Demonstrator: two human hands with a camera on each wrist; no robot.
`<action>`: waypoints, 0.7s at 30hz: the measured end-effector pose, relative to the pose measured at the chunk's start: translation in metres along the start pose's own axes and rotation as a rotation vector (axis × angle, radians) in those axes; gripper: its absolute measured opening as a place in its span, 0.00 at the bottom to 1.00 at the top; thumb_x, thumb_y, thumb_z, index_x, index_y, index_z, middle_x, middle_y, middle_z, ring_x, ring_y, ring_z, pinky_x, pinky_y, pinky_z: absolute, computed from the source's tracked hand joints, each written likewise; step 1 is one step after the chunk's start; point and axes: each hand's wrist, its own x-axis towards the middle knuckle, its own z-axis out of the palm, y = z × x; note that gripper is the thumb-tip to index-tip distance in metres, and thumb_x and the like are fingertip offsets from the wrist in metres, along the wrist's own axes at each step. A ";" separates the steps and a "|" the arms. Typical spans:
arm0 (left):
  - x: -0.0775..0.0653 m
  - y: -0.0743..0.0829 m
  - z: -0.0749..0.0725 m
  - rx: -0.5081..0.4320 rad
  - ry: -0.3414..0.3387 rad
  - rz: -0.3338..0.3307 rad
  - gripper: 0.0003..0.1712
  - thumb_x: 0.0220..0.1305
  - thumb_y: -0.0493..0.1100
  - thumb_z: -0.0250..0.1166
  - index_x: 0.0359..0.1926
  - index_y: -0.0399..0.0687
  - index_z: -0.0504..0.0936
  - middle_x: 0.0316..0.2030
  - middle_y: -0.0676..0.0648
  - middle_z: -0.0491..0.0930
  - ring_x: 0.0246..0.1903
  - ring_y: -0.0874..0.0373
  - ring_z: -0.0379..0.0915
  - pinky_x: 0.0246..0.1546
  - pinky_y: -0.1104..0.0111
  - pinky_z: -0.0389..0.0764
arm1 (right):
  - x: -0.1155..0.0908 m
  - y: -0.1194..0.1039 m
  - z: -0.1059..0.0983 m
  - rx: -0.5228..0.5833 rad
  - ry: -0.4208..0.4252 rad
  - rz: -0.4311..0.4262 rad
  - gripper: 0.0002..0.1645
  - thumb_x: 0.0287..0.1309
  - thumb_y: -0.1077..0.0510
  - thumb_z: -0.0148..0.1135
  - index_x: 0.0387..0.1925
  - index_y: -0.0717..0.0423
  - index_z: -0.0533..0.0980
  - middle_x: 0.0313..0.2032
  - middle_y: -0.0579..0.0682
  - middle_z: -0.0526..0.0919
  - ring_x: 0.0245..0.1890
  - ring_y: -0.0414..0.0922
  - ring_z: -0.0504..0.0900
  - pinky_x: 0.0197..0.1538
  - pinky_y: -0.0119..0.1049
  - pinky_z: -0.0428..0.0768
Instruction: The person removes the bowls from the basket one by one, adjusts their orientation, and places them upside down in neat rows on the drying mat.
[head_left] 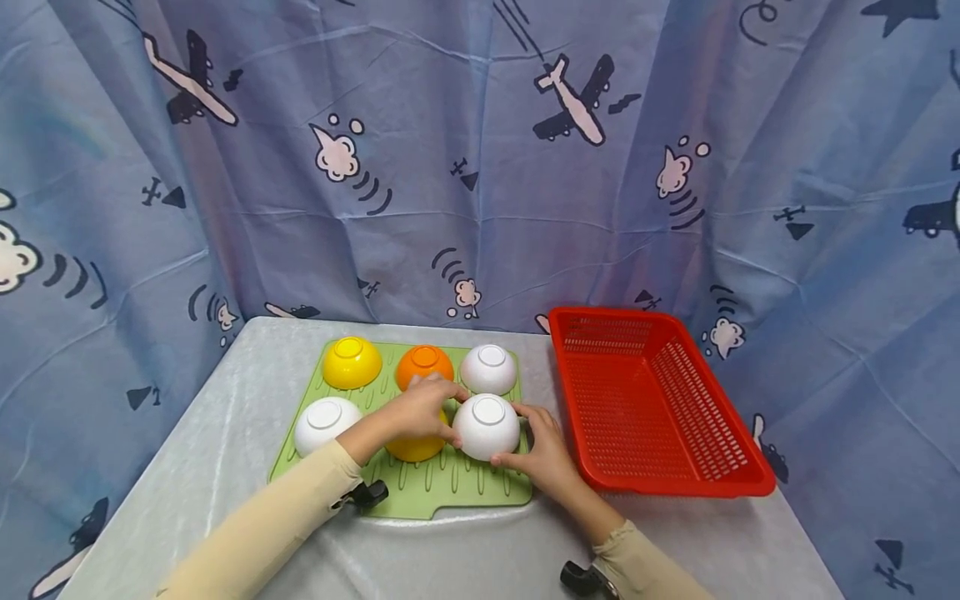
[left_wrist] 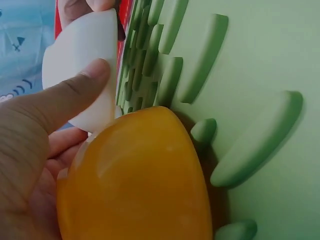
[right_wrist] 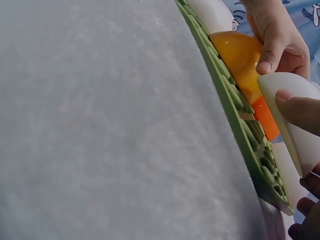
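Note:
Both hands hold one upside-down white bowl (head_left: 487,433) over the front right of a green ridged mat (head_left: 480,490). My left hand (head_left: 422,408) grips its left side, thumb toward the front and fingers behind. On the opposite side, my right hand (head_left: 549,457) grips it between thumb and fingers. A gap shows between the bowl's rim and the mat in the right wrist view. Under the left hand, partly hidden, a yellow-orange bowl (left_wrist: 140,180) lies upside down on the mat. Some of the right fingers are cut off in the right wrist view.
More upturned bowls stand on the mat: a yellow bowl (head_left: 351,367), an orange bowl (head_left: 424,363), a back white bowl (head_left: 489,370) and a left white bowl (head_left: 324,427). A red basket (head_left: 663,487) stands right of the mat on the grey-covered table (head_left: 465,554). A patterned curtain (head_left: 420,167) hangs behind.

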 end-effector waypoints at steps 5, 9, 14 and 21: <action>0.002 -0.001 0.004 0.059 0.004 -0.014 0.36 0.42 0.57 0.85 0.55 0.55 0.85 0.48 0.60 0.85 0.49 0.59 0.69 0.46 0.61 0.60 | 0.002 0.001 0.004 -0.019 -0.008 0.027 0.55 0.32 0.51 0.89 0.65 0.58 0.74 0.62 0.60 0.75 0.66 0.58 0.69 0.68 0.59 0.64; 0.006 0.001 0.005 0.105 -0.002 -0.020 0.36 0.41 0.57 0.85 0.54 0.56 0.86 0.48 0.61 0.85 0.48 0.60 0.70 0.46 0.61 0.60 | 0.003 0.001 0.005 -0.039 -0.022 0.053 0.55 0.33 0.50 0.89 0.66 0.58 0.73 0.63 0.59 0.75 0.67 0.59 0.68 0.69 0.60 0.64; 0.011 0.004 0.008 0.137 -0.011 -0.025 0.36 0.39 0.58 0.86 0.52 0.55 0.86 0.46 0.60 0.86 0.47 0.59 0.71 0.48 0.60 0.60 | 0.002 0.005 0.004 -0.061 -0.015 0.065 0.55 0.33 0.51 0.89 0.66 0.59 0.74 0.62 0.60 0.76 0.67 0.60 0.68 0.69 0.60 0.63; 0.013 0.006 0.014 0.199 -0.022 -0.049 0.37 0.36 0.61 0.86 0.51 0.56 0.86 0.45 0.60 0.86 0.45 0.60 0.71 0.46 0.62 0.61 | 0.001 0.010 0.005 -0.088 -0.036 0.068 0.56 0.32 0.51 0.89 0.67 0.58 0.74 0.63 0.59 0.76 0.67 0.59 0.68 0.70 0.58 0.64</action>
